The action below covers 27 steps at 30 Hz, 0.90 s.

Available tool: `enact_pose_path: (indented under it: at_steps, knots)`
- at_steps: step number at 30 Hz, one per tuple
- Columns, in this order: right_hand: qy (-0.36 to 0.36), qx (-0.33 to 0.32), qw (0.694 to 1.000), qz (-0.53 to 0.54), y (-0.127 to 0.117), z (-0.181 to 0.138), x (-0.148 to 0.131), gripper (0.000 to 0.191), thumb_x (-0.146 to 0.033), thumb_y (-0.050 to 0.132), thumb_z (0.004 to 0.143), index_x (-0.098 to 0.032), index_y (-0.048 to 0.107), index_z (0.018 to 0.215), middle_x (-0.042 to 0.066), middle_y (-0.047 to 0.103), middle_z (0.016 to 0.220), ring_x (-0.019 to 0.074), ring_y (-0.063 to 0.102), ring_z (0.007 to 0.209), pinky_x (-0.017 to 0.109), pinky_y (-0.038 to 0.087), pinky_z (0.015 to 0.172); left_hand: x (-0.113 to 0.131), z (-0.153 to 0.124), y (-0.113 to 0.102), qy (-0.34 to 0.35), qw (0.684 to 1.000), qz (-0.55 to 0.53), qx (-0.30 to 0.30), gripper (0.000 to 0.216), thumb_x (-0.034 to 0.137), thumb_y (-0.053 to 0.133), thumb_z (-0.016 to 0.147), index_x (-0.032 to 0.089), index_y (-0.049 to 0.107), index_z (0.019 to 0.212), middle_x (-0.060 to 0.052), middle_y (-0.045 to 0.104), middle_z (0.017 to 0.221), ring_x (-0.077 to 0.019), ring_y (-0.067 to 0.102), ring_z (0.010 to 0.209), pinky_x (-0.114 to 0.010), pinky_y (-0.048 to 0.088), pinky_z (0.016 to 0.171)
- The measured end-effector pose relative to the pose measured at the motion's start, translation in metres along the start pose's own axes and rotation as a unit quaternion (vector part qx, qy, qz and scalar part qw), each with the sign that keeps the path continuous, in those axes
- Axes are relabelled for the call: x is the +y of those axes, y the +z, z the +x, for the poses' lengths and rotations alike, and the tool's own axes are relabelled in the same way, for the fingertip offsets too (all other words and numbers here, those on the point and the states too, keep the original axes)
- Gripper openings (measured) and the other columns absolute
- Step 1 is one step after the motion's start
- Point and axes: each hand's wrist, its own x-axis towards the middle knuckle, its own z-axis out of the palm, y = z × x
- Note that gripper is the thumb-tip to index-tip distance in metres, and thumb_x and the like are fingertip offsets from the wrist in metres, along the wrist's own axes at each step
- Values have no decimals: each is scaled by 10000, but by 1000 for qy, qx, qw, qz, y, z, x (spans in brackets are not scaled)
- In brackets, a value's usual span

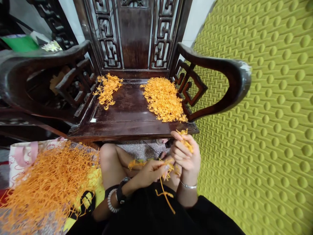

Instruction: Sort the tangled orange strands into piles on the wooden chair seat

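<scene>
Dark carved wood fills my view: a chair (129, 111) whose seat carries a small orange heap (107, 89) at its back left and a bigger pile (163, 99) at its right. Just below the seat's front edge, my right hand (186, 155) clasps a bundle of orange strands (187, 143), and my left hand (153, 171) pinches a dangling strand (165, 192).

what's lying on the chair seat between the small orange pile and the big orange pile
Nothing: in the head view, the dark wooden seat is bare between the small pile and the large pile.
</scene>
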Motion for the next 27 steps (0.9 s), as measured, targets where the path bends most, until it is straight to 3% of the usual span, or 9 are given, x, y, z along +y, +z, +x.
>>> enact_pose_path:
  at_steps: [5, 10, 15, 21, 24, 27]
  knots:
    - [-80, -134, 987, -21, 30, -15, -19, 243, -339, 428, 933, -202, 402, 733, -143, 197, 362, 32, 57, 282, 126, 122, 326, 14, -17, -1, 17, 996, 20, -90, 499, 534, 439, 911, 143, 481, 605, 25, 422, 545, -66, 321, 488, -229, 239, 486]
    - [-113, -287, 947, -89, 41, 2, -31, 553, -613, 500, 860, -193, 300, 561, -100, 190, 410, 48, 119, 350, 217, 122, 378, 21, -28, -4, -26, 995, -32, -90, 519, 572, 429, 903, 153, 466, 599, 37, 388, 513, -56, 273, 432, -224, 191, 430]
    - [-89, -315, 932, -153, 57, 22, -30, 627, -703, 395, 865, -187, 250, 540, -75, 198, 434, 66, 175, 394, 233, 175, 413, 22, -43, -10, -24, 999, -16, -33, 532, 574, 437, 901, 164, 464, 564, 38, 354, 475, -65, 255, 420, -238, 178, 406]
    - [-97, -346, 921, -151, 79, 33, -23, 614, -675, 276, 921, -181, 274, 556, -69, 176, 452, 63, 197, 397, 186, 259, 410, 22, -65, -17, -5, 999, -33, -28, 524, 543, 422, 913, 180, 475, 539, 29, 348, 439, -72, 241, 385, -258, 157, 389]
    - [-82, -314, 939, -115, 82, 38, -18, 592, -647, 251, 943, -187, 349, 584, -74, 148, 458, 61, 206, 380, 174, 322, 411, 29, -68, -16, -25, 999, -28, 6, 550, 565, 411, 903, 195, 481, 503, 16, 348, 415, -89, 241, 388, -279, 150, 407]
    - [-63, -208, 971, -98, 74, 53, -16, 541, -647, 352, 918, -202, 401, 614, -78, 169, 452, 68, 248, 373, 189, 348, 411, 34, -65, -14, -28, 999, -36, 24, 575, 576, 413, 892, 206, 444, 453, 11, 315, 381, -99, 232, 383, -293, 135, 421]
